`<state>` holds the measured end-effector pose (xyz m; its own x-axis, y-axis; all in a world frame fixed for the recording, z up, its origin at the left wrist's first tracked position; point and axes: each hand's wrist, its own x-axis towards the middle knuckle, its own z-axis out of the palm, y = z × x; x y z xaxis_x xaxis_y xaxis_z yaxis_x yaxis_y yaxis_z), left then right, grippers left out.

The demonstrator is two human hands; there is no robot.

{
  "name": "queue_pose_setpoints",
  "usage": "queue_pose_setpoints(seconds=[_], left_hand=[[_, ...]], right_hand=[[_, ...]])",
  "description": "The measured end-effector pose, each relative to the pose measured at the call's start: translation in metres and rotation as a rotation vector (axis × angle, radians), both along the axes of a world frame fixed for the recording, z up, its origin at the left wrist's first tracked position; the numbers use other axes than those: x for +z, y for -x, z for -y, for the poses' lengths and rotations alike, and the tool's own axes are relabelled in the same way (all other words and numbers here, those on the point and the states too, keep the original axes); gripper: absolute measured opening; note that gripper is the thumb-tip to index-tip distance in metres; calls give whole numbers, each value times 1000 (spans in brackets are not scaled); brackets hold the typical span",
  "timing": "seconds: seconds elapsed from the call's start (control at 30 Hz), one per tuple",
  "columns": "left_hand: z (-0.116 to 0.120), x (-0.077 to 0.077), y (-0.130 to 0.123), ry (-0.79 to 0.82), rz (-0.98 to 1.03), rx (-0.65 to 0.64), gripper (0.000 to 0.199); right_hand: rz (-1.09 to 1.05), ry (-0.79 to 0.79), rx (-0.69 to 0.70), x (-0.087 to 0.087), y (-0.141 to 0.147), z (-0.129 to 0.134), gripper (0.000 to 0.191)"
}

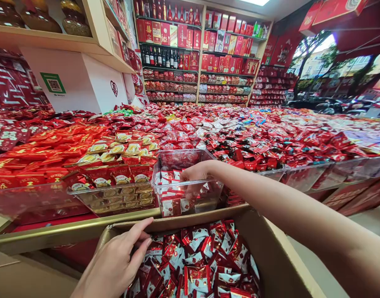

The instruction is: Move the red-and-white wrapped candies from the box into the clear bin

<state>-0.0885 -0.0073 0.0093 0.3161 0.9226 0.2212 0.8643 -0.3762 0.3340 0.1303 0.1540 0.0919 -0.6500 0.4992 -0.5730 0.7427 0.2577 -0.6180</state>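
Red-and-white wrapped candies (pixel 197 278) fill an open cardboard carton (pixel 278 252) directly in front of me. My left hand (pixel 124 252) is at the carton's left far edge, thumb and fingers apart, nothing visible in it, fingertips close to the candies. Beyond the carton stands a clear plastic bin (pixel 213 200) with similar candy packets (pixel 171 205) standing in its left part. My right hand (pixel 197 176) reaches down inside this bin beside those packets. Its fingers are partly hidden and blurred through the plastic, so what they hold cannot be made out.
Durian candy packets (pixel 121 176) fill the bin on the left, with orange-red packets (pixel 34 165) farther left. Dark red packets (pixel 239 153) lie to the right. A gold-edged counter rim (pixel 75 227) runs behind the carton. Shelves of boxes and bottles (pixel 168 58) stand at the back.
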Motion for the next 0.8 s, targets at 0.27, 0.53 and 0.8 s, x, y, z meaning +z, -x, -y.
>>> queue_pose_setpoints(seconds=[0.27,0.53,0.8], left_hand=[[-1,2,-3,-17,-4,3,38],[0,0,-5,0,-25,10,39],[4,6,-15,124,-144,-28,15]], right_hand=[[-312,165,-32,-3,2,5,32],[-250,118,-18,-5,-1,2,28],[-191,-9,-161,-5,-5,9,26]])
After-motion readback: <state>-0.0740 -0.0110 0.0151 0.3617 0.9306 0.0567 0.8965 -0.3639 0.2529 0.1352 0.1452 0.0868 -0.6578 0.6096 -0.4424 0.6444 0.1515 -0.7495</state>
